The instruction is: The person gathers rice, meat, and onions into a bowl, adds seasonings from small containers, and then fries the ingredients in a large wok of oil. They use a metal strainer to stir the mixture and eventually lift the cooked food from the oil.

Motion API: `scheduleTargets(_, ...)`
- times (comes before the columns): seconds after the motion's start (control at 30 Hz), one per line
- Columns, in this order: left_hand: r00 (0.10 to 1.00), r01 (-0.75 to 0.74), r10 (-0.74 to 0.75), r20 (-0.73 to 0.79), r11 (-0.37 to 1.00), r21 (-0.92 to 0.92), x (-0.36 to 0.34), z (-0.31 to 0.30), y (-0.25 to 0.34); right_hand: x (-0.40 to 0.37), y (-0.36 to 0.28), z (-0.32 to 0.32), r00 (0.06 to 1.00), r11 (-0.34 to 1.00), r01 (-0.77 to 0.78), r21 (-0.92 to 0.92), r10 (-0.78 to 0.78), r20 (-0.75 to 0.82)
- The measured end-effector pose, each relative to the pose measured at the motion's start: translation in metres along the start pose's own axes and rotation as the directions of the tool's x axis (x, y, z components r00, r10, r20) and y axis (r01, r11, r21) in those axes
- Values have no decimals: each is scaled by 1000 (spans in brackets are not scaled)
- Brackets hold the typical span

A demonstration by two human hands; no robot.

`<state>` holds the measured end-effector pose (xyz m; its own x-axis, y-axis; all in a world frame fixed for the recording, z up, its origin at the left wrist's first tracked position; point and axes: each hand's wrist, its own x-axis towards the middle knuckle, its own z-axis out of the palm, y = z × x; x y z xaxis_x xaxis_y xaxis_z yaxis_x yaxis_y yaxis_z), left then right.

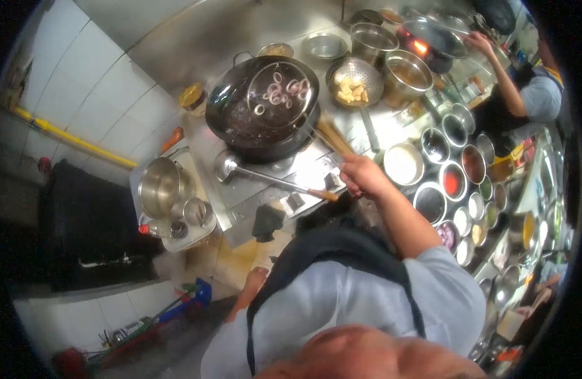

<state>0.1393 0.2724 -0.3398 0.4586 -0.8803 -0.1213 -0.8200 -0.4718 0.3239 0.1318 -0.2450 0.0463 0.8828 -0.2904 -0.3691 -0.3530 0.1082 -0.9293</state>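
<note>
My right hand is closed around the handle of a round wire skimmer, held tilted over a large black wok. Several pale onion rings lie on its mesh, and dark liquid shows beneath. A bundle of thin bamboo sticks, like a wok brush, lies right beside my fingers. Below them a steel ladle with a wooden handle end rests across the stove front. My left hand is low at my side by the dark apron, its fingers mostly hidden. Nearest to it hangs a dark cloth.
Right of the wok, a perforated strainer holds pale yellow pieces. Many seasoning bowls crowd the right counter. Another person's arm reaches over a pan by a glowing flame. A steel pot stands on the left tray.
</note>
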Motion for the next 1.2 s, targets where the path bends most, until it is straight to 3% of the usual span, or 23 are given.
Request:
scheduleTargets(0.03, 1000, 8, -8, 2, 1000, -4, -1, 0, 3, 1, 1, -2, 994, 977, -93, 193, 100, -31)
scheduleTargets(0.1, 983, 127, -110, 146, 986, -107, 5, -12, 9, 6, 8, -12, 992, 976, -89, 199, 104, -66)
scheduleTargets(0.23, 989, 87, -71, 132, 989, -121, 11, -47, 21, 15, 12, -14, 993, 988, -79, 135, 90, -76)
scheduleTargets(0.33, 940, 235, -204, 273, 968, -84, 6, -44, 26, 10, 3, -14, 989, 994, -109, 11, 109, -104)
scheduleTargets(0.4, 902, 390, -328, 280, 898, -204, -3, -16, 15, 7, -6, -12, 989, 988, -91, 128, 105, -108)
scheduleTargets(0.43, 899, 398, -334, 284, 894, -207, -6, -12, 15, 6, -8, -11, 988, 968, -67, 243, 99, -121)
scheduleTargets(0.5, 970, 239, -226, 93, 958, -160, -11, -6, 13, 18, 15, -18, 986, 979, -59, 197, 88, -141)
scheduleTargets(0.53, 968, 245, -232, 95, 956, -162, -11, -3, 9, 23, 26, -23, 984, 987, -48, 154, 73, -165)
scheduleTargets(0.6, 928, 232, -219, 301, 973, -6, -7, -1, 7, 7, -2, -15, 988, 969, -30, 246, 67, -141)
scheduleTargets(0.63, 926, 239, -226, 301, 971, -5, -9, -5, 9, 4, -5, -17, 991, 971, -58, 233, 83, -102)
scheduleTargets(0.67, 856, 486, -389, 341, 830, -273, -6, -25, 18, 4, -6, -19, 993, 972, -82, 220, 99, -67)
scheduleTargets(0.7, 749, 663, -507, 427, 564, -493, -10, -26, 17, 7, -1, -19, 992, 971, -83, 225, 101, -70)
scheduleTargets(0.73, 747, 665, -503, 434, 566, -487, -9, -24, 18, 13, 8, -20, 992, 969, -92, 228, 110, -68)
scheduleTargets(0.77, 891, 445, -373, 258, 831, -334, -2, -22, 21, 15, 7, -19, 991, 969, -96, 227, 114, -64)
scheduleTargets(0.8, 978, 185, -171, 122, 977, -108, -1, -23, 22, 13, 5, -19, 991, 968, -100, 231, 118, -62)
scheduleTargets(0.83, 886, 450, -384, 259, 847, -284, -4, -24, 24, 10, 1, -18, 990, 960, -114, 257, 131, -48)
scheduleTargets(0.9, 502, 836, -722, 476, 264, -481, 38, -138, 86, 6, -1, -17, 989, 950, -125, 286, 143, -42)
scheduleTargets(0.93, 504, 838, -717, 481, 271, -474, 43, -149, 94, 5, 3, -18, 991, 951, -106, 291, 127, -54)
scheduleTargets(1.0, 648, 684, -740, 180, 461, -565, 48, -160, 97, 5, 11, -20, 990, 948, -86, 306, 115, -79)
scheduleTargets(1.03, 659, 684, -728, 190, 475, -553, 51, -162, 90, 5, 15, -19, 992, 946, -72, 315, 102, -80)
scheduleTargets(1.1, 783, 459, -620, -52, 633, -624, 66, -162, 72, -1, 18, -18, 990, 930, -77, 359, 113, -80)
scheduleTargets(1.13, 836, 422, -548, -22, 668, -613, 78, -174, 76, -8, 10, -16, 994, 966, -73, 248, 89, -56)
scheduleTargets(1.2, 831, 183, -547, -98, 437, -881, 108, -214, 94, -9, 25, -15, 997, 960, -51, 274, 66, -45)
